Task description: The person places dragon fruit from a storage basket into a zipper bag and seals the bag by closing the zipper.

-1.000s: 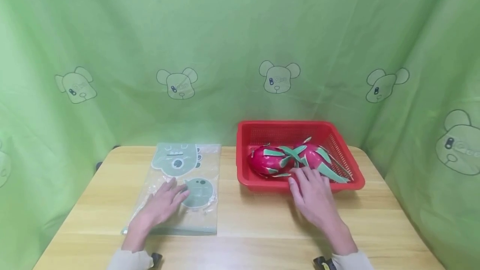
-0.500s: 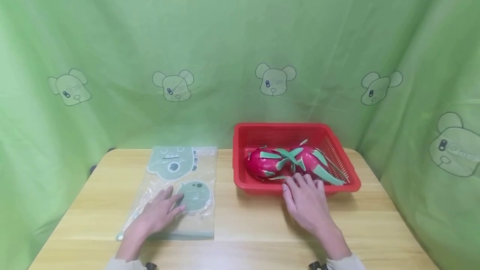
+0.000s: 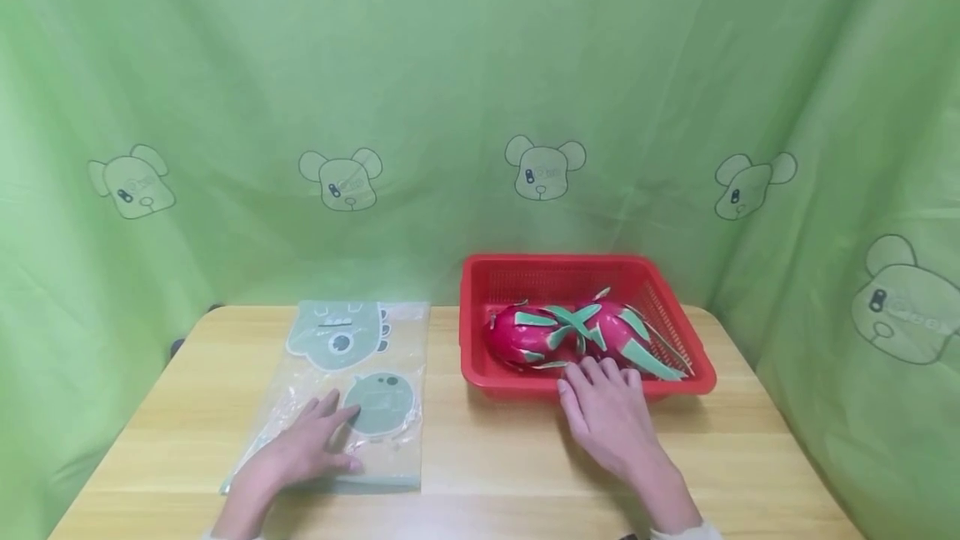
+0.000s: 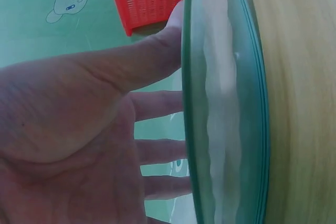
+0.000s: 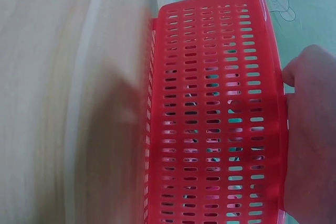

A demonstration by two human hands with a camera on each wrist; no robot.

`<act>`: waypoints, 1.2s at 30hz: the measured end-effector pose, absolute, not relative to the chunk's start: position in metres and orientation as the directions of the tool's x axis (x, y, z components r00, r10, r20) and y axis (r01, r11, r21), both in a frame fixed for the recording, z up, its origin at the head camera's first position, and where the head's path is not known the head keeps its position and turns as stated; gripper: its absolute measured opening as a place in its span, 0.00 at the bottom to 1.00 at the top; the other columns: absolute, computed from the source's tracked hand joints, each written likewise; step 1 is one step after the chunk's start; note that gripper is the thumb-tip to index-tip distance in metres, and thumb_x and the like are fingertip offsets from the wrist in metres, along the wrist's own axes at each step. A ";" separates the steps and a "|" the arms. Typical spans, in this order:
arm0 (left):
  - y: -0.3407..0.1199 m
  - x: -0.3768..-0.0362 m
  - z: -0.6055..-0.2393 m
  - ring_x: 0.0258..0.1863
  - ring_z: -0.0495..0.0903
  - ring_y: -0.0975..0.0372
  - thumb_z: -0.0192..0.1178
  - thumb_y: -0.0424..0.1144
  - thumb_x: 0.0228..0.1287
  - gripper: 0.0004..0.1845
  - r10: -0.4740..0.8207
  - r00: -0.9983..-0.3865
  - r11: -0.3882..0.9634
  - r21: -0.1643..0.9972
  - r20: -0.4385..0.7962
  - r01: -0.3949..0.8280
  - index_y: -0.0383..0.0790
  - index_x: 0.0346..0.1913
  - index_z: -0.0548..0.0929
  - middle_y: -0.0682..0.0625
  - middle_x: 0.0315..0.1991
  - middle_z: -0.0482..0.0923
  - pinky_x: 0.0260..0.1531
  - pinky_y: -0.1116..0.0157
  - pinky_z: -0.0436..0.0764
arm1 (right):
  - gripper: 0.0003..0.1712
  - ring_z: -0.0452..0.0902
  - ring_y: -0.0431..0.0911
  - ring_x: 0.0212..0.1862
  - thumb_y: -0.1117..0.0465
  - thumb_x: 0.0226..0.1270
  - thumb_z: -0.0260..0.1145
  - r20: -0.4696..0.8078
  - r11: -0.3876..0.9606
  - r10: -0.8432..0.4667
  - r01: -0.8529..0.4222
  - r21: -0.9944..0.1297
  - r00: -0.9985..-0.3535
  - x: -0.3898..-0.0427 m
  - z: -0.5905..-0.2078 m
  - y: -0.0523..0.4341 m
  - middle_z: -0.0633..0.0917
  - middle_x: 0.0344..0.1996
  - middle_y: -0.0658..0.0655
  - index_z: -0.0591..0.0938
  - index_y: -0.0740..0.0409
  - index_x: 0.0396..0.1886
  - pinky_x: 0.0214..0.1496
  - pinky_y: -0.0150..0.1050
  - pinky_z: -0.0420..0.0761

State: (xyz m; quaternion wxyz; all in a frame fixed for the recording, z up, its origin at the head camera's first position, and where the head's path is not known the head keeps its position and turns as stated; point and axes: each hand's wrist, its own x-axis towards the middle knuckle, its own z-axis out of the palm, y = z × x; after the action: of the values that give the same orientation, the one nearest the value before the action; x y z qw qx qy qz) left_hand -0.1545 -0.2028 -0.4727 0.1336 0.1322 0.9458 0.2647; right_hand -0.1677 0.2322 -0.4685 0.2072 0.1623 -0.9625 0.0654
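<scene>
Pressing left hand (image 3: 303,448) on bag (image 3: 348,382), right hand (image 3: 607,411) at basket (image 3: 480,373)

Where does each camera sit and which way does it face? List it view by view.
Head: high, facing forward-down at the table; both forearms show, left hand on the plastic bag, right hand at the red basket.
Left wrist: under the palm, along the bag's edge.
Right wrist: beside the basket's wall; fingers over its rim.
Shared: all show the basket.
</scene>
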 end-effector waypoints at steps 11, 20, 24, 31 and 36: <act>-0.200 -0.150 -0.469 0.76 0.44 0.29 0.86 0.43 0.27 0.64 0.314 -0.914 0.850 0.504 -0.257 0.151 0.38 0.76 0.67 0.29 0.79 0.45 0.63 0.24 0.53 | 0.25 0.73 0.55 0.51 0.45 0.77 0.55 0.408 0.936 -0.289 -0.346 -0.071 -0.866 -0.166 -0.470 0.233 0.82 0.47 0.57 0.83 0.55 0.61 0.49 0.54 0.68; -0.195 -0.145 -0.467 0.76 0.44 0.30 0.64 0.13 0.35 0.56 0.304 -0.906 0.872 0.470 -0.295 0.139 0.44 0.76 0.69 0.31 0.81 0.44 0.54 0.33 0.76 | 0.23 0.72 0.54 0.49 0.46 0.76 0.56 0.424 0.930 -0.304 -0.362 -0.060 -0.853 -0.167 -0.469 0.234 0.81 0.45 0.56 0.84 0.54 0.58 0.49 0.52 0.68; -0.194 -0.145 -0.470 0.75 0.44 0.28 0.59 0.09 0.35 0.56 0.294 -0.917 0.871 0.471 -0.269 0.141 0.44 0.76 0.70 0.30 0.80 0.45 0.53 0.34 0.77 | 0.22 0.72 0.54 0.49 0.46 0.76 0.56 0.423 0.927 -0.312 -0.370 -0.060 -0.851 -0.168 -0.469 0.233 0.81 0.44 0.56 0.84 0.54 0.56 0.48 0.52 0.68; -0.192 -0.144 -0.475 0.75 0.46 0.27 0.59 0.07 0.32 0.59 0.269 -0.932 0.894 0.422 -0.243 0.149 0.47 0.76 0.70 0.29 0.79 0.47 0.40 0.40 0.84 | 0.21 0.72 0.54 0.48 0.46 0.76 0.56 0.419 0.930 -0.305 -0.362 -0.063 -0.855 -0.166 -0.469 0.232 0.80 0.44 0.55 0.84 0.53 0.55 0.48 0.52 0.67; -0.190 -0.145 -0.473 0.73 0.51 0.27 0.58 0.09 0.40 0.54 0.273 -0.939 0.910 0.372 -0.209 0.182 0.48 0.75 0.72 0.29 0.78 0.51 0.53 0.24 0.67 | 0.20 0.72 0.54 0.48 0.47 0.76 0.56 0.435 0.929 -0.303 -0.365 -0.065 -0.848 -0.167 -0.469 0.232 0.80 0.43 0.55 0.84 0.53 0.55 0.47 0.51 0.67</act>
State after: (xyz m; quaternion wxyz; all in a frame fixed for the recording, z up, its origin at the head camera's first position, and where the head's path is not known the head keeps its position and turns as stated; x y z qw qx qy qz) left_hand -0.1455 -0.1898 -0.4733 0.1293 0.1173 0.9687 0.1765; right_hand -0.1669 0.2325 -0.4687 0.2139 0.1744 -0.9584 0.0729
